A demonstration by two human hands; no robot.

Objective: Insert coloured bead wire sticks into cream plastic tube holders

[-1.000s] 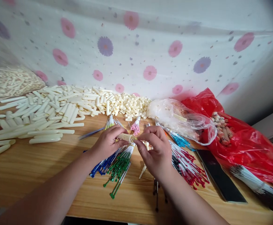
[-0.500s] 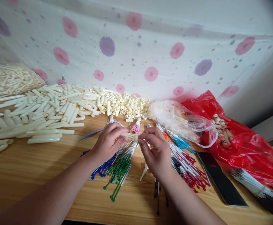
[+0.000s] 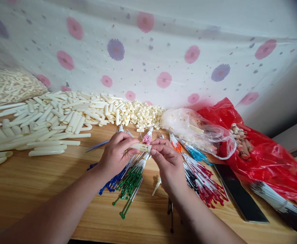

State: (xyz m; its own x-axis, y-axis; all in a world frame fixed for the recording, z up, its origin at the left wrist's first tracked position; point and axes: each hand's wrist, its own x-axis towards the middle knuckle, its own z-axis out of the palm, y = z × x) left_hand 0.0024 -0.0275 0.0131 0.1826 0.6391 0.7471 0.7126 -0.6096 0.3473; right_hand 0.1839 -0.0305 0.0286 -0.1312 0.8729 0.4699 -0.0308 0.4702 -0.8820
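A cream plastic pen barrel piece with slots (image 3: 143, 147) lies level between my hands, above the table. My left hand (image 3: 117, 153) is closed round its left end, thumb against fingers. At the right end, my right hand (image 3: 168, 161) pinches the rim between thumb and fingertips. Below them fan out bundles of thin white pen refills with coloured ends: green refills (image 3: 131, 179), blue refills (image 3: 112, 181) and red refills (image 3: 206, 179). Beside my right wrist lies a small cream pointed part (image 3: 156, 186). My fingers hide part of the barrel piece.
Cream tubes (image 3: 49, 118) and short slotted pieces (image 3: 140, 115) are heaped along the back and left. A clear bag (image 3: 184, 122) and a red bag (image 3: 270, 166) lie at right. Nearby are a black flat object (image 3: 241, 193) and white refills with dark ends (image 3: 278, 203).
My right hand has shifted slightly and its fingers have turned on the barrel piece's end, leaving more of the slots showing. My left hand keeps its hold.
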